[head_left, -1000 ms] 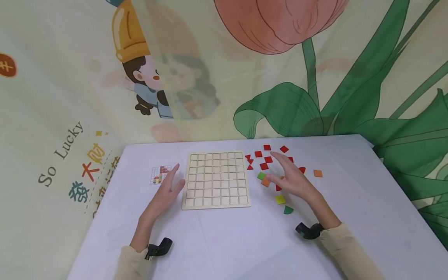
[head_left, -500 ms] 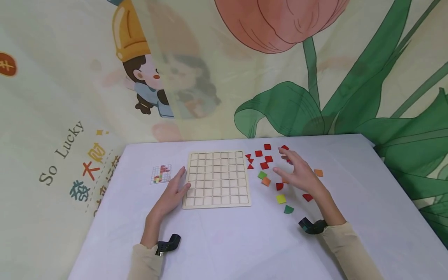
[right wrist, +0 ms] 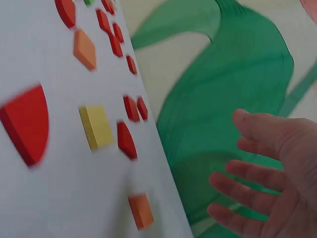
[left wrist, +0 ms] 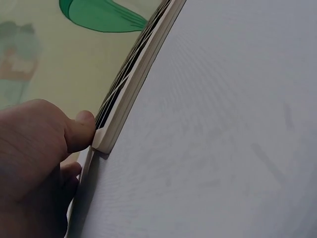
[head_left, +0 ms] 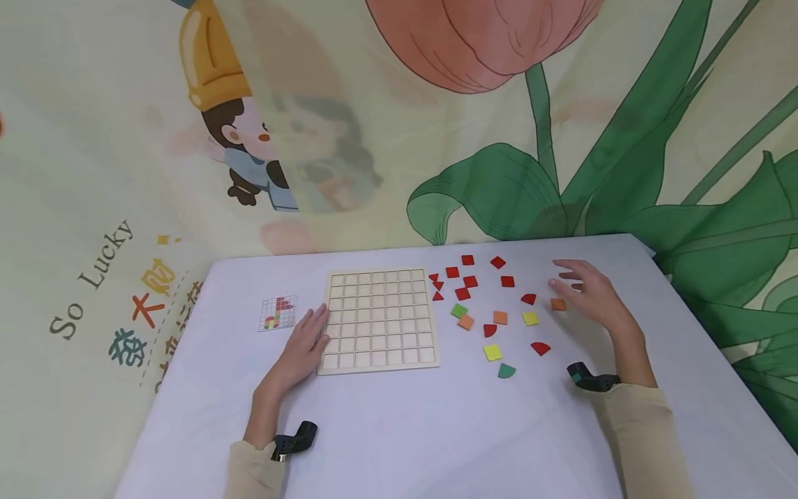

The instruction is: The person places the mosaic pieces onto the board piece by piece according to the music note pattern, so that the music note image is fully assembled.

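I'm viewing a pale printed backdrop [head_left: 125, 83]: pink flower [head_left: 480, 41] hanging top, green leaves [head_left: 499, 187] spreading right, cartoon figure [head_left: 249, 156] standing left, "So Lucky" lettering [head_left: 92, 277] slanting nearby. White-covered table [head_left: 436, 443] is sitting in front. Soft light is falling.

a home or a studio, hard to tell — white-covered table [head_left: 424, 436] before a flower-printed backdrop [head_left: 499, 187].

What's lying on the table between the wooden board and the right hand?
In the head view, a scatter of red pieces, orange squares, yellow squares and green pieces lies between the wooden board and the right hand.
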`<act>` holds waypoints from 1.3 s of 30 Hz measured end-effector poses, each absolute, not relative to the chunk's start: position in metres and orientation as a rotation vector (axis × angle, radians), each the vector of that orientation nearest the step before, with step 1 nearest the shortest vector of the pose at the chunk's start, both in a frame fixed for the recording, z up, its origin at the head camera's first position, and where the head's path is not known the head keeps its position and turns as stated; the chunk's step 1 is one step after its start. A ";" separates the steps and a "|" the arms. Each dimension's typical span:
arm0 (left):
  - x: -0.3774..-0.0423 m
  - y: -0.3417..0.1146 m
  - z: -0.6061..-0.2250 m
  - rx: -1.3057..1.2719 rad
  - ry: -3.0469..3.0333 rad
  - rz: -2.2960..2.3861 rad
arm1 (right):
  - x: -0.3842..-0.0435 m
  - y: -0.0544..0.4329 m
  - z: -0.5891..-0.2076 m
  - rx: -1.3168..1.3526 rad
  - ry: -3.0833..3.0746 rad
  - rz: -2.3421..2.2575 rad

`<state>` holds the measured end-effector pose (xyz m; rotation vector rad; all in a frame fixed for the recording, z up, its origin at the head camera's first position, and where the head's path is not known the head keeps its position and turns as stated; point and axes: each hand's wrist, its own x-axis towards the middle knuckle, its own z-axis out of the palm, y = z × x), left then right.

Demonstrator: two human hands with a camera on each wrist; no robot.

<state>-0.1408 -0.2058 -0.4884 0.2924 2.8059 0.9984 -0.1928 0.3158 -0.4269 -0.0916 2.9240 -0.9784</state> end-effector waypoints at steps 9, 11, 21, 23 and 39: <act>-0.138 -0.209 -0.484 0.233 2.819 0.934 | -0.199 0.329 -0.432 -0.053 2.847 -0.987; -0.137 -0.209 -0.484 0.230 2.825 0.939 | -0.200 0.327 -0.434 -0.050 2.820 -0.968; -0.136 -0.210 -0.493 0.254 2.845 0.953 | -0.203 0.326 -0.446 -0.069 2.852 -0.988; -0.136 -0.210 -0.493 0.250 2.841 0.950 | -0.206 0.329 -0.451 -0.065 2.849 -0.994; -0.138 -0.204 -0.491 0.261 2.827 0.932 | -0.204 0.314 -0.454 0.007 2.790 -1.054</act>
